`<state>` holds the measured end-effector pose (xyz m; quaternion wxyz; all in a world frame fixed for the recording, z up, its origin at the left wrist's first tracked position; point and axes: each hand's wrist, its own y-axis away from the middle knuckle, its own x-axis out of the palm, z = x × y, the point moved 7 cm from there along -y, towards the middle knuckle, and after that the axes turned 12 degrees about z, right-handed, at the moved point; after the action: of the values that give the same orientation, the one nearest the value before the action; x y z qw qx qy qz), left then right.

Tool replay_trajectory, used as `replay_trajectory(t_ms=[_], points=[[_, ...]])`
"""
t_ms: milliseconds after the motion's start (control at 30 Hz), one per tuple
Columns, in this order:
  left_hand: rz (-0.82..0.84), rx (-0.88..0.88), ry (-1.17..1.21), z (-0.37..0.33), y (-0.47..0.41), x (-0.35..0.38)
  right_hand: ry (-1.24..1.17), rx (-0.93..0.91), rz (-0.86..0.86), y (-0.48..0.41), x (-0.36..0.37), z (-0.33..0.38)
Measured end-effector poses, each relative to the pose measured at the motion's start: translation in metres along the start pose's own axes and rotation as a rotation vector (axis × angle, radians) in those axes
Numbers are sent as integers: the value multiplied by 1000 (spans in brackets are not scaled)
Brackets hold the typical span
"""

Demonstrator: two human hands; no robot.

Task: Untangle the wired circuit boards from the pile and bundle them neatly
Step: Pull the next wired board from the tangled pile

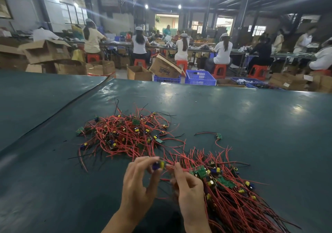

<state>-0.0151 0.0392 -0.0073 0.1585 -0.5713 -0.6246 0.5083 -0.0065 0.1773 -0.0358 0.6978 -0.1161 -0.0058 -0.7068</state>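
My left hand (138, 184) pinches a circuit board (156, 165), my right hand (188, 187) pinches red wires (170, 167); a hard pull could drag the pile (125, 134) or tear leads.

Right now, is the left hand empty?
No, the left hand pinches a small circuit board with blue and yellow parts, while the right hand grips red wires.

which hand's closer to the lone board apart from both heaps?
Right. The right hand sits left of the lone board, nearer the camera; the left hand lies further left.
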Motion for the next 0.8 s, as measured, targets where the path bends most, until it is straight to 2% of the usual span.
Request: replay_trajectory(t_ms=[133, 233, 300, 367, 433, 500, 633, 800], points=[[83, 26, 137, -10, 11, 16, -96, -40, -15, 0, 1, 3], [60, -94, 291, -4, 10, 16, -31, -29, -75, 1, -5, 3], [145, -164, 344, 0, 10, 20, -40, -11, -88, 2, -7, 0], [226, -272, 475, 8, 15, 29, -84, 0, -33, 1, -2, -2], [221, -360, 599, 13, 19, 34, -42, -16, 39, 1, 5, 1], [184, -358, 536, 14, 17, 32, 25, -51, 64, 1, 7, 3], [171, -344, 425, 11, 12, 28, 87, -68, -70, 0, -3, 3], [147, -356, 419, 11, 6, 27, -23, -55, -242, 3, -26, 7]])
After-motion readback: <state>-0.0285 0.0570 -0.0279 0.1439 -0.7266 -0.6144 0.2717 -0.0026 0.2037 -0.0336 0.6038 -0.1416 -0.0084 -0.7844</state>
